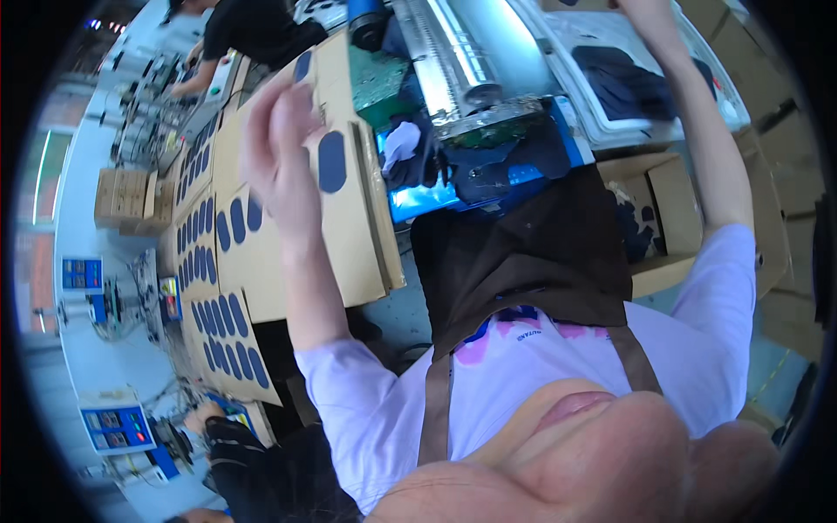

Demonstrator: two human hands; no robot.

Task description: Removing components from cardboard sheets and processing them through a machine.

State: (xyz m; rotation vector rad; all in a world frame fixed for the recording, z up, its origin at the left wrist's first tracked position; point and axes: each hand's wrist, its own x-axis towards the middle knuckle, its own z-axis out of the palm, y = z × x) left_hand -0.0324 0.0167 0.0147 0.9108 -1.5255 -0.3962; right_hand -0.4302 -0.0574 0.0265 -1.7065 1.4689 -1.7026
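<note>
My left hand (281, 144) is raised above a cardboard sheet (353, 235), its fingers smeared by motion. Beside it on the cardboard lies a dark blue oval piece (332, 162), and another oval piece (302, 66) lies farther back. My right hand (643, 10) reaches to the far right, over a white tray (593, 131), and is cut off by the upper edge, so its fingers are mostly hidden. Dark flat pieces (621, 83) lie in the tray below my right forearm. Whether either hand holds anything cannot be made out.
Between my arms stands a machine with a shiny metal roller (466, 61); dark scraps (497, 170) lie at its front. An open carton (667, 209) with scraps is at right. More cardboard with oval pieces (231, 314) lies left. Co-workers (257, 30) sit at a bench with devices.
</note>
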